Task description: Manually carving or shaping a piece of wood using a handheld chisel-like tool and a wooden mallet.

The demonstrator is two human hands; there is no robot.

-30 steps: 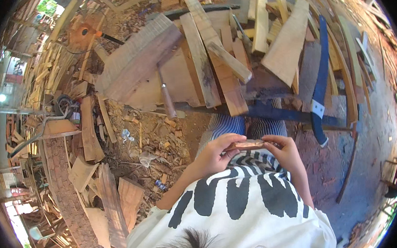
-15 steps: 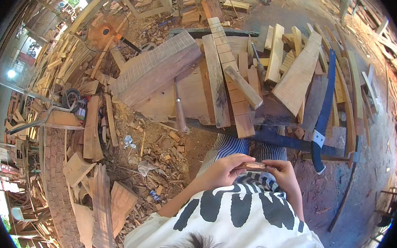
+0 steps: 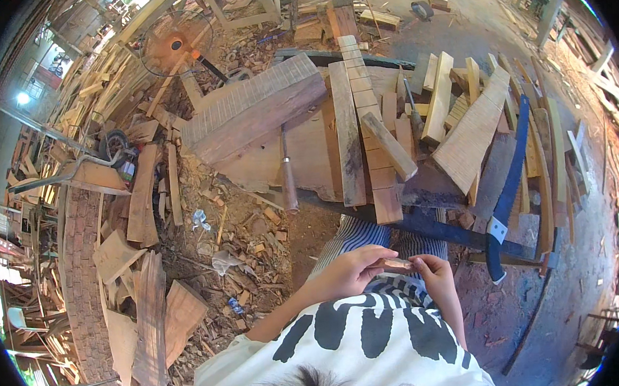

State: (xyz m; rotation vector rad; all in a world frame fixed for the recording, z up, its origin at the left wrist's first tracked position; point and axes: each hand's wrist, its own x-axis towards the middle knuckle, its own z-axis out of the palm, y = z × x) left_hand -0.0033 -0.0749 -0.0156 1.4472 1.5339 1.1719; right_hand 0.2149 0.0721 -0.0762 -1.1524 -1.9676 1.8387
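small wooden piece [image 3: 398, 263] | slim, light brown | partly hidden | crosswise | between left fingers [image 3: 377, 253] and right fingers [image 3: 423, 262]

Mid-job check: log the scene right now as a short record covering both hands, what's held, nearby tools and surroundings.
Left grip: holds one end of a small wooden piece
Right grip: at the piece's other end
Ahead, left: large wood block, wood-handled tool
Ahead, right: saw, dark handle
Floor, left: wood scraps
Far left: orange fan
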